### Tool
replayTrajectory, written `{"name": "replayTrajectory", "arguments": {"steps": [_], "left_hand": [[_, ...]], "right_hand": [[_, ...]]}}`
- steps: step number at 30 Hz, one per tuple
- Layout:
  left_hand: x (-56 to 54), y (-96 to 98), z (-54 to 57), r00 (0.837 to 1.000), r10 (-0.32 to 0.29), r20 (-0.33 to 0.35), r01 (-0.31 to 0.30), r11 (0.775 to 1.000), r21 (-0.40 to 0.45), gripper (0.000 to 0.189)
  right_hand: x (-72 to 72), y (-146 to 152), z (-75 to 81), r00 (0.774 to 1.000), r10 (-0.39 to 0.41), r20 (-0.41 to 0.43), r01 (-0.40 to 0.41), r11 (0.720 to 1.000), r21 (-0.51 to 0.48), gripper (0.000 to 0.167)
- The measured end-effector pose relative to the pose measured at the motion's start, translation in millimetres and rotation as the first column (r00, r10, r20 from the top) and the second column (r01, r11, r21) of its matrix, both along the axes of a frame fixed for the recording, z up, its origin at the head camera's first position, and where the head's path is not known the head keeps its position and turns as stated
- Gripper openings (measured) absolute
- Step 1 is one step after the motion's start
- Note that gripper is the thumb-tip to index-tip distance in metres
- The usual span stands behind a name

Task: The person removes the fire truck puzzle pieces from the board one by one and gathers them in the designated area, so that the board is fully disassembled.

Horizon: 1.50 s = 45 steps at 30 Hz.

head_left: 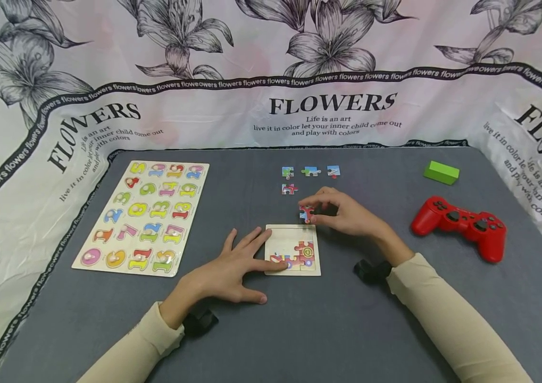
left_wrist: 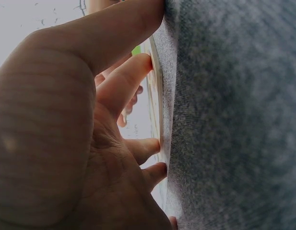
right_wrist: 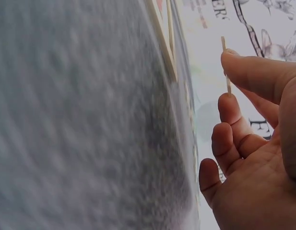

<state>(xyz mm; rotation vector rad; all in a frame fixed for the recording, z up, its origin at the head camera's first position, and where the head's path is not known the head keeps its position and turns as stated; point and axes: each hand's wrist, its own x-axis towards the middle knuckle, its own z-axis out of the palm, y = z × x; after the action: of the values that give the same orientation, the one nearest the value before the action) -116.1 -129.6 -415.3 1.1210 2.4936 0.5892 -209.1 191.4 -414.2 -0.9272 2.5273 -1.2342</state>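
Note:
My right hand pinches a red and blue jigsaw piece between thumb and fingers, just beyond the far edge of a square wooden puzzle tray. In the right wrist view the thin jigsaw piece shows edge-on, raised off the cloth. My left hand lies with fingers spread, its fingertips on the tray's left side and its thumb pointing right near the front. Joined jigsaw pieces with a red picture fill the tray's lower right; the index finger partly covers those at the lower left.
Beyond the tray lie several loose jigsaw pieces. A board of colourful numbers is on the left. At right are a red game controller and a green block. A floral cloth hangs behind the grey tabletop.

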Motion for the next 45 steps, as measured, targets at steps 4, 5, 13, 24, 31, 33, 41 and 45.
{"name": "replayTrajectory", "arguments": {"steps": [4, 5, 13, 24, 31, 33, 41, 45], "left_hand": [[0.9, 0.8, -0.6, 1.000, 0.000, 0.004, 0.000, 1.000, -0.002, 0.068], [1.1, 1.0, -0.6, 1.000, 0.002, 0.006, -0.002, 1.000, -0.003, 0.068], [2.4, 0.7, -1.9, 1.000, 0.000, 0.007, 0.000, 1.000, -0.002, 0.068], [3.1, -0.2, -4.7, 1.000, 0.004, 0.018, -0.004, 1.000, 0.005, 0.069], [3.3, -0.3, -4.4, 1.000, 0.004, 0.018, -0.004, 1.000, 0.011, 0.069], [2.8, -0.5, -4.1, 1.000, 0.004, 0.016, -0.004, 1.000, 0.012, 0.069], [1.2, -1.0, -2.4, 1.000, 0.005, 0.005, -0.005, 1.000, 0.011, 0.068], [0.2, -1.5, -2.0, 1.000, 0.007, 0.002, -0.007, 1.000, 0.007, 0.068]], "right_hand": [[-8.7, 5, -2.3, 1.000, -0.026, 0.016, 0.026, 1.000, -0.001, 0.036], [-11.1, 6, -3.0, 0.999, -0.031, 0.007, 0.031, 1.000, -0.001, 0.036], [-33.1, 11, -9.5, 0.996, -0.059, -0.065, 0.063, 0.997, 0.053, 0.035], [-52.9, 7, -11.9, 0.991, -0.085, -0.106, 0.101, 0.982, 0.160, 0.034], [-61.1, 4, -9.7, 0.991, -0.085, -0.104, 0.102, 0.979, 0.177, 0.035], [-62.2, 4, -9.4, 0.991, -0.086, -0.103, 0.104, 0.978, 0.182, 0.035], [-64.3, 5, -7.3, 0.992, -0.088, -0.091, 0.105, 0.972, 0.212, 0.037], [-64.6, 4, -5.3, 0.993, -0.084, -0.087, 0.101, 0.971, 0.216, 0.038]]}}
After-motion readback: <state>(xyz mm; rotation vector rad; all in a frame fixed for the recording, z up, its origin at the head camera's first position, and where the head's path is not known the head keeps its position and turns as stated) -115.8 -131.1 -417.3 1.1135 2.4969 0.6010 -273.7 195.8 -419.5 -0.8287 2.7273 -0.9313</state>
